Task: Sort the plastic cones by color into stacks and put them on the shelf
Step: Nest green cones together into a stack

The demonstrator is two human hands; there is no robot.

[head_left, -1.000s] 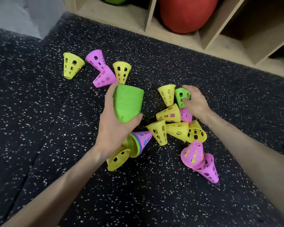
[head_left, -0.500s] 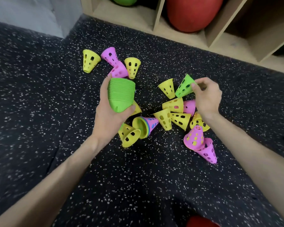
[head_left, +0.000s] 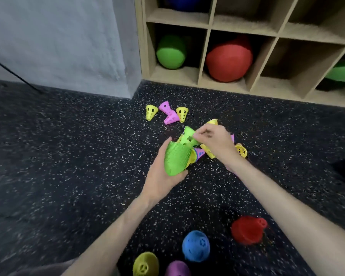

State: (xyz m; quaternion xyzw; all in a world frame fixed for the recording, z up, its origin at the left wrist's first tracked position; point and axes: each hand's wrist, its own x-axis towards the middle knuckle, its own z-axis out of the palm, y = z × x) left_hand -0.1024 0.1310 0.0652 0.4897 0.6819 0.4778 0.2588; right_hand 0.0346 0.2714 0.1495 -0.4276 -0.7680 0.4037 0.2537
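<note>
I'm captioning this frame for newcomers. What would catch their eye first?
The two hands at centre: the left hand grips a green stack while the right hand pinches a single green cone at its mouth. Yellow and pink cones lie scattered behind them, and a red ball fills a shelf compartment beyond.

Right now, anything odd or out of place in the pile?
Yes: a nested mixed stack lies tipped on the floor beside the green stack, pink outside, yellow within, so unsorted. Loose yellow cones and pink cones lie toppled.
</note>
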